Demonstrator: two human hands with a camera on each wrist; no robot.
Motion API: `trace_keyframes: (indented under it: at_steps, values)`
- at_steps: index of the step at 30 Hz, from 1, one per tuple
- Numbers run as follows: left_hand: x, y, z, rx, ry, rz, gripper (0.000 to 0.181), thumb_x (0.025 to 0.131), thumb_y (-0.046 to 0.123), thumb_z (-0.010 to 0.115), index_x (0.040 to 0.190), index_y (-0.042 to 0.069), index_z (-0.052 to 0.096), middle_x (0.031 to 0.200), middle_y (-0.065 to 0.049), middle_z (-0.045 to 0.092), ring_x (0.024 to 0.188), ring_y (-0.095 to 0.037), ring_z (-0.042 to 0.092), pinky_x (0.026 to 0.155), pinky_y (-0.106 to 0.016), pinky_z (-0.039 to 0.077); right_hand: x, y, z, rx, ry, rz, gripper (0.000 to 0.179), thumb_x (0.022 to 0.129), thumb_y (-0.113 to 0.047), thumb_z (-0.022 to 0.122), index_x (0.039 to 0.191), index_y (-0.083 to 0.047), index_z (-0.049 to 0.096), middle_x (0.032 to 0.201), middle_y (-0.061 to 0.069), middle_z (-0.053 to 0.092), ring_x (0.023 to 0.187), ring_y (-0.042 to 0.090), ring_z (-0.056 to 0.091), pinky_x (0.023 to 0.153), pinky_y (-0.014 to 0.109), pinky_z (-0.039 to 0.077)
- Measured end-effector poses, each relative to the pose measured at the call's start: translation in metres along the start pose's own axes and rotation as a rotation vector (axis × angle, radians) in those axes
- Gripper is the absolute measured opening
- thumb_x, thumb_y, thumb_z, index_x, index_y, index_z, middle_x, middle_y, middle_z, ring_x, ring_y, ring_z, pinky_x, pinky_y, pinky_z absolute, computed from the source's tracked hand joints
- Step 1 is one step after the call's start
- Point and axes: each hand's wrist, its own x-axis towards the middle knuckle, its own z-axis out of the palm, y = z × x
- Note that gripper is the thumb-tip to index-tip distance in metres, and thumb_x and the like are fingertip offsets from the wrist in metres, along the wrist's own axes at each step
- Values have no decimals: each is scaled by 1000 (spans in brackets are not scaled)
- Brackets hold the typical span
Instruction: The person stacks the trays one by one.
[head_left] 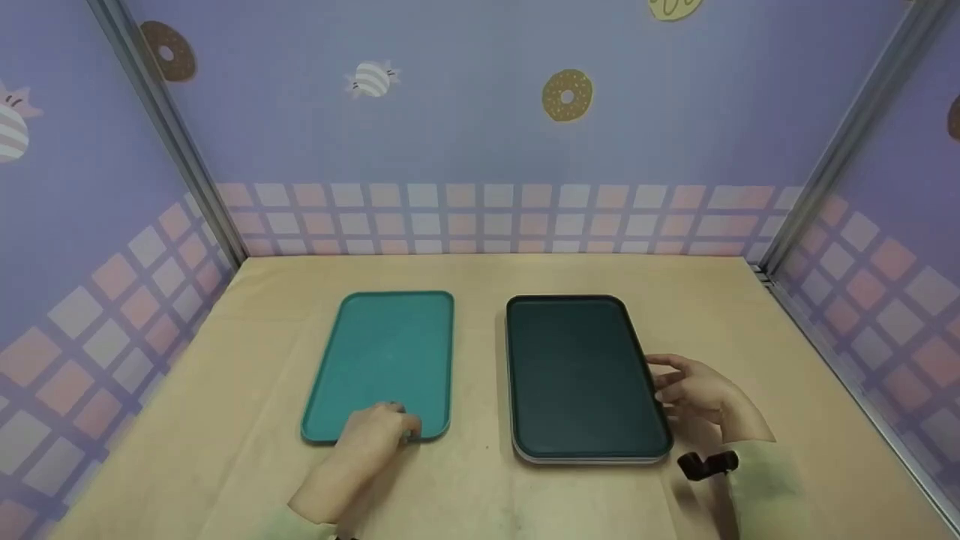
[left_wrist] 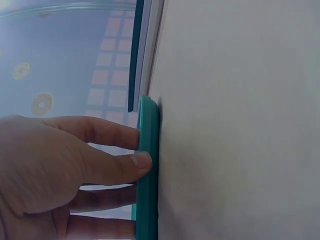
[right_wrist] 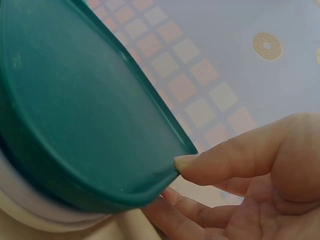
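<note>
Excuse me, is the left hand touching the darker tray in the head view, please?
No, the left hand is at the near edge of the lighter teal tray, apart from the darker tray.

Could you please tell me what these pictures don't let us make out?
- Left wrist view: some fingertips of the left hand, hidden behind the teal tray.
- Right wrist view: some fingertips of the right hand, hidden behind the top tray.
- Head view: upper face of the pale layer, covered by that tray.
</note>
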Motion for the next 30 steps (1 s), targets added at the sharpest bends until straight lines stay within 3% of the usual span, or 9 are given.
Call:
trace_keyframes:
  at_steps: [5, 9, 12, 16, 20, 24, 27, 30]
  values:
    - [3, 3, -2, -13, -38, -63, 30, 81, -11, 74, 86, 17, 81, 81, -4, 69, 72, -23, 64, 60, -39, 55, -1, -2, 0, 11, -15, -10, 78, 89, 12, 58, 160, -3, 30, 119, 12, 61, 95, 19, 61, 78, 33, 53]
    - [7, 4, -7, -71, -99, -116, 29, 82, -12, 74, 83, 17, 80, 98, -12, 74, 88, -34, 70, 67, -49, 58, -2, -3, 0, 25, -24, -18, 77, 89, 12, 58, 159, -3, 30, 114, 10, 61, 91, 18, 60, 76, 33, 52]
    - [9, 4, -13, -122, -152, -149, 20, 85, -4, 78, 86, 16, 80, 107, -15, 75, 102, -39, 70, 75, -55, 59, -2, -4, 0, 23, -17, -15, 77, 88, 12, 58, 159, -3, 31, 113, 9, 61, 88, 18, 59, 73, 33, 52]
    - [13, 0, -23, -185, -194, -218, 12, 91, 13, 77, 103, 15, 80, 105, -11, 75, 101, -31, 70, 82, -53, 59, -3, -7, 1, -11, 5, -8, 78, 88, 12, 58, 159, -2, 30, 114, 11, 60, 84, 17, 59, 70, 31, 52]
    - [18, -12, -35, -212, -160, -300, 25, 97, 19, 72, 121, 12, 74, 111, -13, 74, 99, -30, 71, 84, -50, 59, -5, -11, 1, -77, 30, -14, 77, 91, 8, 59, 160, 1, 26, 130, 26, 58, 91, 18, 63, 75, 32, 56]
    - [21, -31, -49, -228, -89, -379, 33, 101, 20, 67, 131, 8, 68, 118, -18, 73, 104, -35, 70, 85, -52, 58, -11, -20, 1, -140, 89, -18, 71, 101, -5, 58, 161, 1, 22, 150, 35, 45, 114, 31, 66, 87, 39, 59]
    - [21, -48, -56, -261, -47, -450, 37, 104, 22, 62, 136, 5, 64, 124, -21, 70, 111, -39, 68, 89, -54, 57, -15, -28, 6, -166, 138, -32, 66, 106, -14, 55, 162, 0, 22, 155, 35, 38, 133, 44, 55, 102, 50, 55]
    - [19, -62, -64, -307, -17, -524, 41, 106, 24, 57, 142, 3, 58, 133, -26, 65, 119, -44, 63, 94, -58, 54, -17, -37, 14, -171, 168, -72, 63, 108, -17, 52, 161, 1, 23, 157, 36, 35, 142, 49, 44, 112, 60, 46]
